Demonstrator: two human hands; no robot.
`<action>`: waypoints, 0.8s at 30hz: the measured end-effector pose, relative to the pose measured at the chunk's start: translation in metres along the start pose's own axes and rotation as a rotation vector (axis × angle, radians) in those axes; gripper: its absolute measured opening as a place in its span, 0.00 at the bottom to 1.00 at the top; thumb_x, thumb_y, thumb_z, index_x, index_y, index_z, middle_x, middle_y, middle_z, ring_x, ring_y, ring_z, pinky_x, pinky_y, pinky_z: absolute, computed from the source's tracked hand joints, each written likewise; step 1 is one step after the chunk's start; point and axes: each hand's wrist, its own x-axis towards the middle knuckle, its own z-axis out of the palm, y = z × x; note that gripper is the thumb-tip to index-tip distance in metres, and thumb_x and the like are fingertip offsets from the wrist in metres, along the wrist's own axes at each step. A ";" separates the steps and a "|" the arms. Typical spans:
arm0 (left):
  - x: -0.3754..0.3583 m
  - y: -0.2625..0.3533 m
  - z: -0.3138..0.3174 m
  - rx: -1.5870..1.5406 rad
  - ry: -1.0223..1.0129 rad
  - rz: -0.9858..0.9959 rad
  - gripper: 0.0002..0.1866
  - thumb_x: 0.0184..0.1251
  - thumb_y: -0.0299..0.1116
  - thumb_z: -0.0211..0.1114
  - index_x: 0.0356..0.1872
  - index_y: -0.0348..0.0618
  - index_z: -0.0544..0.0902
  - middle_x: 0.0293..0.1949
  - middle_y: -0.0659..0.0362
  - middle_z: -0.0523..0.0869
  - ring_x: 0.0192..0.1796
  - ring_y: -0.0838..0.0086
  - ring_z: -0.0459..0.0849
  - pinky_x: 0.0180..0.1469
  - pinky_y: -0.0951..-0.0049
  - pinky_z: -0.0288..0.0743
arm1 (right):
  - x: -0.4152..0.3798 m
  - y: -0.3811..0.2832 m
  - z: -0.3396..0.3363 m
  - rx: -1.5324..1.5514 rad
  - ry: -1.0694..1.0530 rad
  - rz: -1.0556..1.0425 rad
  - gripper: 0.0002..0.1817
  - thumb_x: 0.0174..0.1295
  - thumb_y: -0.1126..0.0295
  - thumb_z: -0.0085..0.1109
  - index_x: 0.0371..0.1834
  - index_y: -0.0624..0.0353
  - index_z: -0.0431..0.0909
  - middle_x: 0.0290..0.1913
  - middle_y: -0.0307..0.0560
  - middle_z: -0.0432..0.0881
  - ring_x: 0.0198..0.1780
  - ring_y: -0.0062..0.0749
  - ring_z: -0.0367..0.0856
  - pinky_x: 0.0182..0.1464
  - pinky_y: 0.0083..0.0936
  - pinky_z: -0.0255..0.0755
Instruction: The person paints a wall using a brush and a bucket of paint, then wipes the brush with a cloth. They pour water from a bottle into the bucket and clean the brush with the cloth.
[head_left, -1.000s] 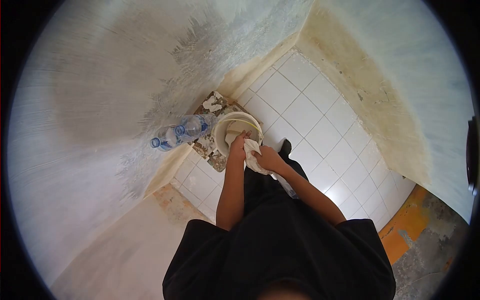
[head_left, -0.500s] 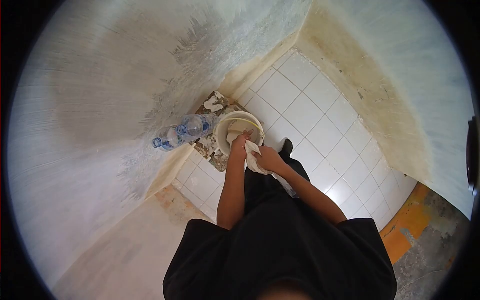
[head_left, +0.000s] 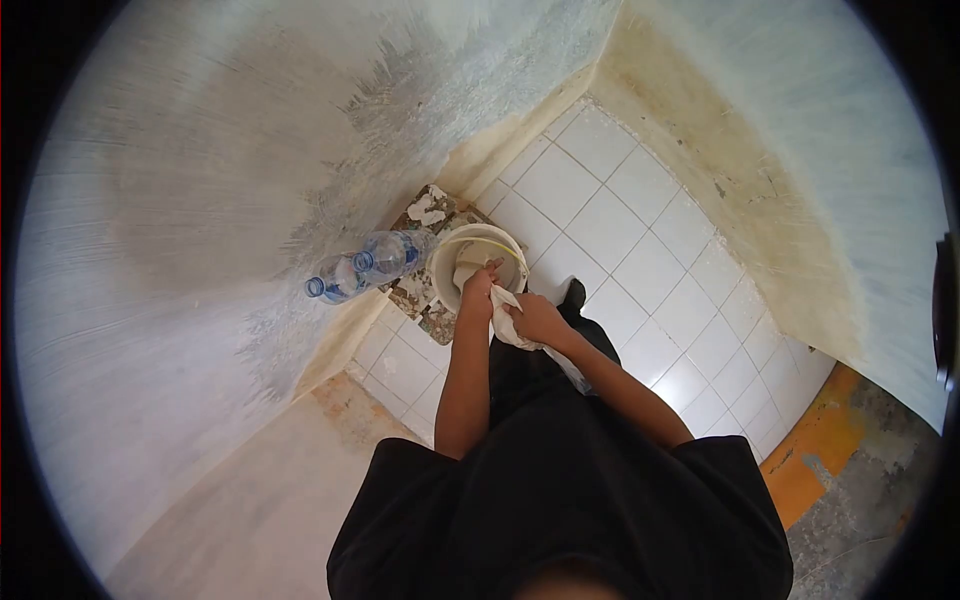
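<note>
A crumpled, whitish bag [head_left: 507, 328] hangs between my hands, its lower end trailing over my dark trousers. My left hand [head_left: 479, 285] is closed at the bag's upper end, over the near rim of a white bucket [head_left: 437, 268]. One of its fingers points out over the bucket's opening; the others are partly hidden. My right hand [head_left: 538, 320] is closed around the bag's side, just right of the left hand. Inside the bucket lies some pale material [head_left: 470, 264], whose kind I cannot make out. A thin yellowish handle [head_left: 485, 240] crosses the bucket's top.
Two clear plastic bottles with blue necks, a nearer bottle [head_left: 388, 255] and a farther-left bottle [head_left: 335, 280], stand left of the bucket by the patchy wall [head_left: 250, 170]. Under them is a stained, paint-spattered board [head_left: 440, 325]. White floor tiles [head_left: 640, 250] extend to the right, toward another wall [head_left: 740, 180].
</note>
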 end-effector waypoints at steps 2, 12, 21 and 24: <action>0.000 0.000 0.001 0.026 0.020 0.024 0.18 0.77 0.40 0.53 0.57 0.38 0.79 0.20 0.71 0.61 0.21 0.84 0.60 0.23 0.82 0.57 | 0.001 0.003 0.001 0.010 -0.004 0.002 0.17 0.66 0.59 0.53 0.40 0.63 0.81 0.37 0.64 0.84 0.41 0.60 0.83 0.45 0.50 0.76; -0.019 0.012 0.003 0.202 0.064 0.153 0.13 0.73 0.34 0.57 0.49 0.35 0.82 0.21 0.72 0.61 0.21 0.85 0.59 0.22 0.82 0.54 | -0.012 -0.007 -0.005 0.089 -0.077 0.114 0.29 0.65 0.42 0.53 0.43 0.63 0.81 0.37 0.61 0.84 0.41 0.55 0.83 0.46 0.43 0.74; -0.018 0.010 -0.003 0.228 -0.005 0.145 0.13 0.74 0.34 0.57 0.45 0.35 0.83 0.21 0.71 0.62 0.21 0.85 0.60 0.22 0.82 0.56 | -0.016 -0.007 -0.003 0.096 -0.044 0.056 0.29 0.64 0.43 0.53 0.44 0.62 0.81 0.39 0.62 0.84 0.44 0.56 0.83 0.47 0.45 0.74; -0.019 0.009 -0.004 0.233 -0.010 0.148 0.13 0.73 0.34 0.57 0.41 0.35 0.85 0.22 0.70 0.65 0.22 0.84 0.61 0.23 0.81 0.58 | -0.016 -0.005 0.000 0.095 0.011 0.005 0.28 0.63 0.44 0.54 0.43 0.61 0.81 0.38 0.60 0.85 0.42 0.55 0.84 0.47 0.45 0.76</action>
